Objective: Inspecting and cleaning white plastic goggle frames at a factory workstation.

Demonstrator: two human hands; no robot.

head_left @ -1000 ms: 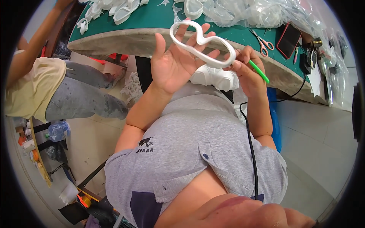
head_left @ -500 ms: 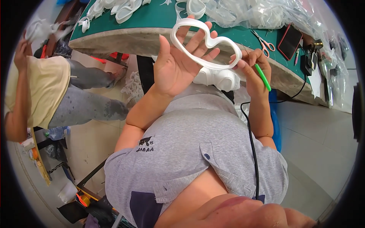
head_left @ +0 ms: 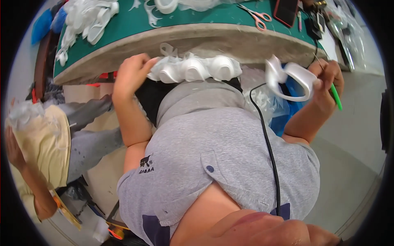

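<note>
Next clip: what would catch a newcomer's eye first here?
First, the curved, glossy white loop, held up in the right hand with a slim bright green tool. Then the row of white rounded cup-like pieces across the black-clad lap. Beyond, pink-handled metal scissors lie on the green tabletop.

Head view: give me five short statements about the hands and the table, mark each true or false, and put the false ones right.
1. The right hand holds both the frame and the tool. True.
2. The scissors lie on the table, left of the phone. True.
3. The frame lies on the table. False: it is held up in the right hand, off the table.
4. The left hand is at the left end of the row of white cups. True.
5. The left hand grips the tool, which is red. False: the tool is green and in the right hand.
</note>
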